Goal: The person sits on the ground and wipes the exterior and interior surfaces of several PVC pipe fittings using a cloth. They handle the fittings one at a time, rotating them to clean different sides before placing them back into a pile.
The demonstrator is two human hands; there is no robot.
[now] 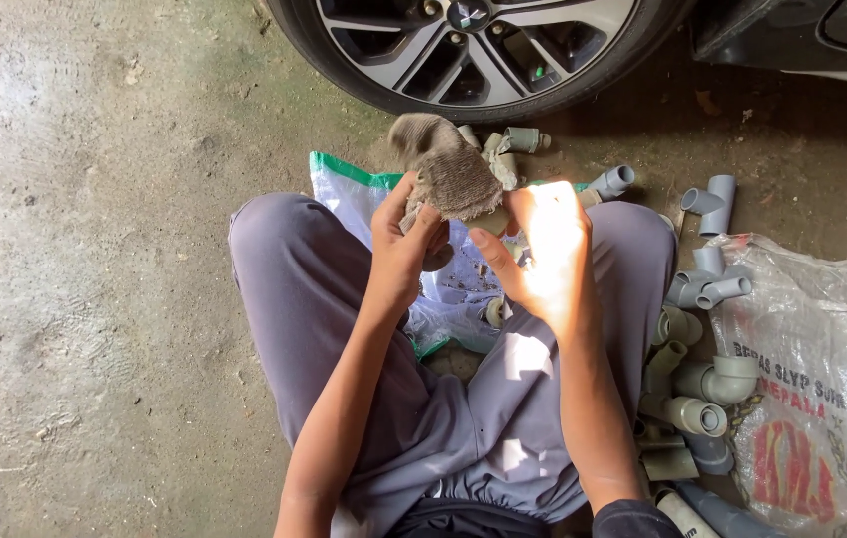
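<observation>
Head view: grey rag (451, 171) gripped by left hand (405, 244), small pipe fitting (491, 221) pinched in right hand (543, 261), grey fittings (699, 384) heaped right

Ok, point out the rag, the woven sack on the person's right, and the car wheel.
rag (453, 179), head view, on the ribbed cloth above the hands.
woven sack (822, 399), head view, on its printed white side.
car wheel (463, 50), head view, on the spokes near the hub.

Coarse matt cloth rag (453, 174), smooth grey plastic pipe fittings (707, 204), rough concrete floor (95, 249).
</observation>
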